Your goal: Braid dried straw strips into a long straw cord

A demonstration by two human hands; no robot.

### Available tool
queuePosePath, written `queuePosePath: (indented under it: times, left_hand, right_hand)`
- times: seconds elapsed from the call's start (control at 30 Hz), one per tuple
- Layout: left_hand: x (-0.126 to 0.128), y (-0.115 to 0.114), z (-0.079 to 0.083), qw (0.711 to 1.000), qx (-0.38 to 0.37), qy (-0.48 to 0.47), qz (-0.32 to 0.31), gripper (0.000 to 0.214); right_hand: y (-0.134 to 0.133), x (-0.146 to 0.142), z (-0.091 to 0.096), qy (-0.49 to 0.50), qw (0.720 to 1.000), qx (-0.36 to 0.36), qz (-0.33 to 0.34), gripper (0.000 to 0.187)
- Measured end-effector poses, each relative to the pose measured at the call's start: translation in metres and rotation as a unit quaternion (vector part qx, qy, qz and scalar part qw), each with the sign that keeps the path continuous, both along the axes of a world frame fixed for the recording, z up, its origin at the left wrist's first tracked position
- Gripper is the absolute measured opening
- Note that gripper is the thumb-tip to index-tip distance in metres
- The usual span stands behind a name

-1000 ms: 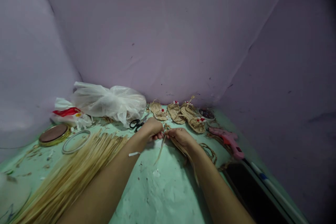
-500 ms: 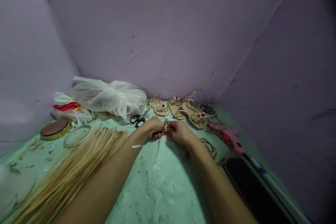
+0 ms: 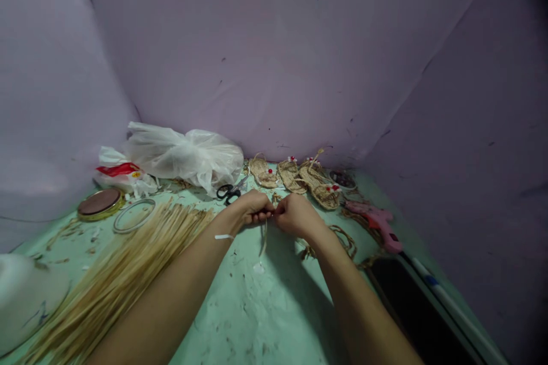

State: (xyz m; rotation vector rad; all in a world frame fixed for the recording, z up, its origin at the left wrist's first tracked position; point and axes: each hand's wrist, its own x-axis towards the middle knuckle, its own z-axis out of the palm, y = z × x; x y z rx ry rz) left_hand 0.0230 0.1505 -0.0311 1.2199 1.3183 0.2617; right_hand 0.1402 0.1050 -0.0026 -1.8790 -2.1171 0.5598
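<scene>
My left hand [image 3: 252, 207] and my right hand [image 3: 294, 214] meet above the green table [image 3: 265, 313], both closed in a pinch on a thin straw strand [image 3: 264, 238]. The loose end of that strand hangs down between them toward the table. A braided straw cord [image 3: 342, 241] lies curled just right of my right wrist. Black scissors [image 3: 229, 191] rest right behind my left hand.
A big bundle of straw stalks [image 3: 128, 274] fans out on the left. Behind it lie a clear plastic bag [image 3: 188, 155], a round tin lid [image 3: 99, 204] and a ring [image 3: 134, 215]. Several small woven straw sandals [image 3: 299, 178] line the back wall; a pink glue gun [image 3: 377, 223] lies right.
Both hands have drawn closer together and a little toward me. The hanging end of the strand looks shorter. The view has shifted slightly right.
</scene>
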Motion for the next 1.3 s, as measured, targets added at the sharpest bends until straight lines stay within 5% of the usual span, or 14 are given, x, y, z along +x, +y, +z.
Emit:
queuePosePath:
  times: [0.17,0.37,0.57,0.73,0.93,1.17,1.3]
  left_hand:
    - [-0.007,0.000,0.002,0.998,-0.035,-0.038,0.029,0.011]
    - [-0.008,0.002,0.001,0.998,-0.019,-0.061,0.026,0.006]
    - [-0.008,0.001,0.003,0.999,-0.006,-0.029,0.026,0.001]
    - [-0.010,-0.005,0.016,0.992,0.075,0.102,-0.026,0.005]
    - [-0.008,-0.013,0.032,0.975,0.144,0.159,-0.058,0.008]
    - [-0.016,-0.007,0.027,0.962,0.172,0.205,-0.052,0.008]
    - [-0.038,0.001,0.041,0.921,0.248,0.300,-0.019,0.011]
  right_hand:
    - [0.003,0.006,0.000,0.063,0.996,-0.054,0.046,0.010]
    - [0.019,0.022,-0.007,0.153,0.979,0.004,-0.134,0.014]
    - [0.016,0.004,-0.025,0.375,0.903,-0.175,-0.120,0.010]
    - [0.018,0.004,-0.036,0.337,0.919,-0.149,-0.139,0.009]
    - [0.015,0.004,-0.031,0.378,0.894,-0.188,-0.149,0.009]
    - [0.015,0.009,-0.029,0.378,0.897,-0.189,-0.132,0.011]
    - [0.017,0.011,-0.034,0.378,0.896,-0.186,-0.140,0.009]
